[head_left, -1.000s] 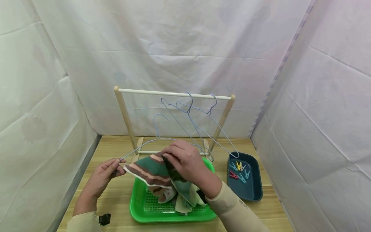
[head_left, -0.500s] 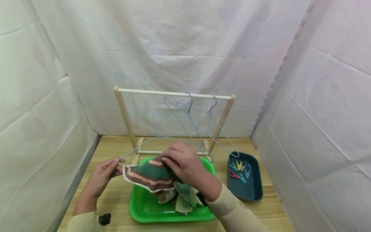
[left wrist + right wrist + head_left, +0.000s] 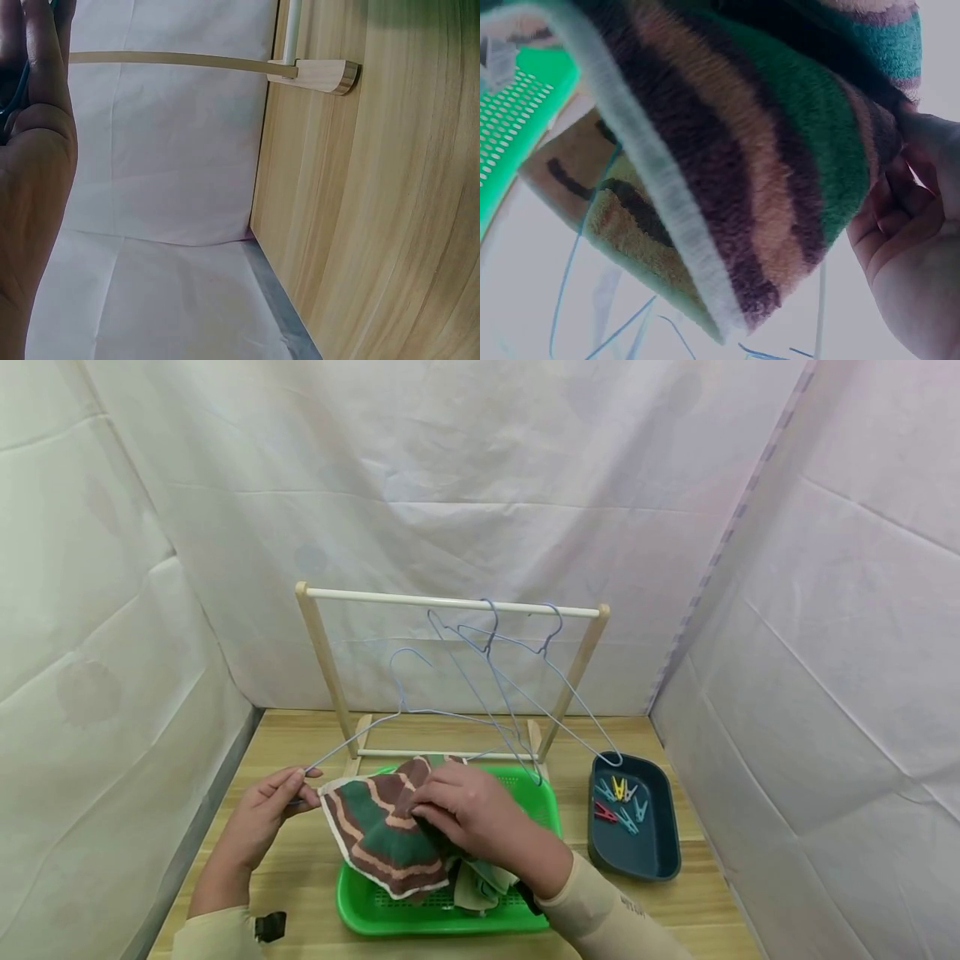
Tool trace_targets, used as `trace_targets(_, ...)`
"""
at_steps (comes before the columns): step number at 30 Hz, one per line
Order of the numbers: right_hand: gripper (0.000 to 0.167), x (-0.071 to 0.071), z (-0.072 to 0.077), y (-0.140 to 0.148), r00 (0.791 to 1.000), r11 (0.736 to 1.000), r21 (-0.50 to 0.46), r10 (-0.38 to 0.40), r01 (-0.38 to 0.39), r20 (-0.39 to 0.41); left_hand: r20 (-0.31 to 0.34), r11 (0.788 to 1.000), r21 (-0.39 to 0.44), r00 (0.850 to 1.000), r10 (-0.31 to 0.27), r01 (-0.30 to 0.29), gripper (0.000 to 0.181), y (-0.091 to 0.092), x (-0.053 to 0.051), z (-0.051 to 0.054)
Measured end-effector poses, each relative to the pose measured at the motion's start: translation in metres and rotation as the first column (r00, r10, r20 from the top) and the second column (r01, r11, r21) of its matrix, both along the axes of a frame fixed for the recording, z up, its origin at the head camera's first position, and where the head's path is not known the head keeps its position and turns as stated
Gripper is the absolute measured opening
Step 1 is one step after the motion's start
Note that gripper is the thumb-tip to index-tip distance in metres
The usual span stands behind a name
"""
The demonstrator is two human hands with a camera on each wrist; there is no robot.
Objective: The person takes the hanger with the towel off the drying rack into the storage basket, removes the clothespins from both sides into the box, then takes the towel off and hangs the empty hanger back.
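My left hand (image 3: pixel 273 810) pinches the left corner of a blue wire hanger (image 3: pixel 352 741), whose hook points up. At that corner, the wire also shows in the left wrist view beside my left hand (image 3: pixel 41 142). A small towel (image 3: pixel 397 839) with green, brown and peach stripes and a white edge is spread in front of the hanger, over the basket. My right hand (image 3: pixel 472 810) pinches the towel's upper middle part. In the right wrist view the towel (image 3: pixel 727 150) hangs folded from my right fingers. The hanger's lower bar is mostly hidden behind the towel.
A green basket (image 3: pixel 450 928) with more cloth (image 3: pixel 472 893) stands below the hands. Behind it is a wooden rack (image 3: pixel 318 660) with a white rail (image 3: pixel 397 600) and two hangers. A dark blue tray (image 3: pixel 637 860) at right holds several clothespins (image 3: pixel 626 820).
My right hand has moved down a little toward me. The towel has opened out and now shows more of its striped face. The left hand keeps its grip on the hanger.
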State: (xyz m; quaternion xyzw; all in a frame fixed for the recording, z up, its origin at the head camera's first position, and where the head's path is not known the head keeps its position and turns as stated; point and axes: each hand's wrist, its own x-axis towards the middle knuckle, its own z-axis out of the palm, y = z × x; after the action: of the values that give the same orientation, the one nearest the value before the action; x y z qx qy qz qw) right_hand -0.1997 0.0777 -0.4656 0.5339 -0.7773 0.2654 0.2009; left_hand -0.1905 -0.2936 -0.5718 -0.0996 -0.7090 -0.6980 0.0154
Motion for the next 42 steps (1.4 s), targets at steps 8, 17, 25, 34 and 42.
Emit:
trace_targets(8,0.005,0.005,-0.021,-0.001,0.990,0.991,0.133,0.001,-0.019,0.139,-0.018,1.000,0.016,1.000,-0.019,0.020,0.049,0.000,-0.001,0.001)
trace_targets(17,0.005,0.007,-0.053,-0.005,0.977,0.962,0.269,-0.008,-0.051,0.215,-0.037,1.000,0.011,0.999,-0.025,0.026,0.051,0.001,0.000,0.002)
trace_targets(25,0.010,0.002,-0.082,-0.009,0.962,0.930,0.364,-0.057,-0.046,0.267,-0.038,1.000,0.016,0.999,-0.020,0.020,0.050,0.003,0.000,0.003)
trace_targets(34,0.009,-0.010,-0.116,-0.016,0.934,0.860,0.509,-0.146,-0.043,0.326,-0.048,1.000,0.016,0.999,-0.016,0.016,0.049,0.002,0.000,0.002)
trace_targets(42,0.009,-0.010,-0.125,-0.022,0.913,0.818,0.572,-0.180,-0.068,0.366,-0.088,0.998,0.066,0.996,-0.005,0.011,0.043,-0.002,0.001,0.006)
